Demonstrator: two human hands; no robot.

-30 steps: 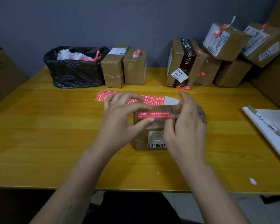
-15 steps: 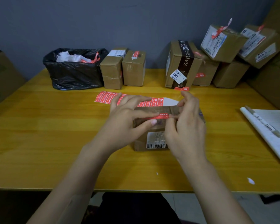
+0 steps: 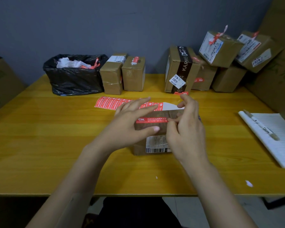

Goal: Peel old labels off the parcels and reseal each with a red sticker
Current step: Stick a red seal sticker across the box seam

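Note:
A brown cardboard parcel (image 3: 155, 129) with a barcode label on its near side stands mid-table. A red sticker (image 3: 150, 120) lies flat along its top. My left hand (image 3: 130, 124) has let go of the sticker's left end; its thumb rests on the parcel's front top edge and its straight fingers are lifted over the sheet behind. My right hand (image 3: 186, 130) pinches the sticker's right end against the parcel top with thumb and a curled finger, its forefinger raised. A sheet of red stickers (image 3: 110, 102) lies just behind the parcel, partly hidden by my left hand.
A black bin bag (image 3: 72, 79) holding peeled paper sits back left, two small parcels (image 3: 122, 74) beside it. Several parcels (image 3: 220, 63) are piled back right. A notepad (image 3: 273, 139) with a pen (image 3: 260, 125) lies right. Large cartons (image 3: 0, 79) flank the table.
The sticker, held stretched above the parcel by both hands, has come down flat onto its top. My left fingers released it and straightened; my right hand stayed at its right end.

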